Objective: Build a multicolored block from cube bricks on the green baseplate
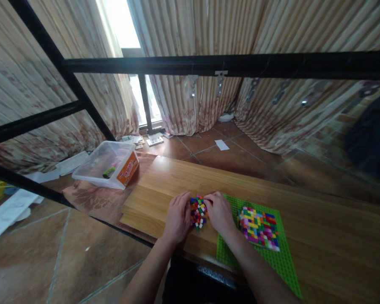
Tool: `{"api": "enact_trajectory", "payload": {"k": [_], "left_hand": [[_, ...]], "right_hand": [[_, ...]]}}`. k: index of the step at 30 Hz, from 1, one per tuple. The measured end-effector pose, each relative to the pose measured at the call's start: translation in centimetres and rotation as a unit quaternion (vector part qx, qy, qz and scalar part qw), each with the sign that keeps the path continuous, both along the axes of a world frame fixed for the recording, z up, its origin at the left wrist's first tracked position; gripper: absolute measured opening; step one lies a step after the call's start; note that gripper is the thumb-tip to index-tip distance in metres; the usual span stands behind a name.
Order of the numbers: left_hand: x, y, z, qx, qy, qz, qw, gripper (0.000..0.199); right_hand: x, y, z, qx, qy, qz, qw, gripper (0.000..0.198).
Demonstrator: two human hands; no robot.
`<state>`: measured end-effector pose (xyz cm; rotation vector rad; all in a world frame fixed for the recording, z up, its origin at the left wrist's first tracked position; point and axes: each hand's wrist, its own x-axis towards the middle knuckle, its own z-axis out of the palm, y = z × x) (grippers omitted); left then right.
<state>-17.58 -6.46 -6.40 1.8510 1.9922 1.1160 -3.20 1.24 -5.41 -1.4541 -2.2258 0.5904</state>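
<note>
A heap of small multicoloured toy bricks (198, 212) lies on the wooden board between my two hands. My left hand (177, 215) rests along the heap's left side, its fingers stretched forward and lightly cupped. On the other side, my right hand (220, 212) has its fingers curled in, with the tips at the heap's upper right edge. Any brick between those fingertips is too small to make out. Beneath my right forearm lies a green baseplate (286, 257). It bears a dense block of mixed-colour bricks (260, 227), partly bordered by the forearm.
The wooden board (329, 236) stretches to the right. Left of it, a clear plastic box (97, 175) with an orange label holds a few small pieces on a brown cloth (94, 202). A black metal frame (177, 65) crosses ahead, before curtains (183, 105). Papers lie on the tiled floor.
</note>
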Motion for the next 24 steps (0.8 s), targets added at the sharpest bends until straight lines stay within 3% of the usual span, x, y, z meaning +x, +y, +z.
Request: {"api": "enact_trajectory", "payload": {"k": [4,8,12,16,20,24], "left_hand": [[-0.2,1.0,0.5,-0.021,0.009,-0.054,0.998,0.036],[-0.5,1.6,0.6,-0.038,0.032,-0.102,0.994,0.039],[-0.5,1.7,0.4,-0.051,0.074,-0.121,0.989,0.041],[-0.4,1.9,0.4,-0.046,0.093,-0.128,0.986,0.041],[-0.5,2.1,0.4,-0.037,0.093,-0.118,0.988,0.041],[-0.7,2.2,0.3,-0.041,0.090,-0.114,0.989,0.041]], "right_hand": [[-0.3,-0.2,0.5,0.008,0.022,-0.006,1.000,0.019],[0.7,-2.3,2.6,0.041,0.095,-0.009,0.995,0.019],[4.7,-6.3,4.2,0.049,0.158,0.013,0.986,0.021],[11.0,-8.7,4.0,0.052,0.161,-0.077,0.983,0.021],[15.6,-8.1,3.4,0.064,0.143,-0.133,0.979,0.022],[16.3,-6.8,3.2,0.080,0.130,-0.123,0.981,0.022]]}}
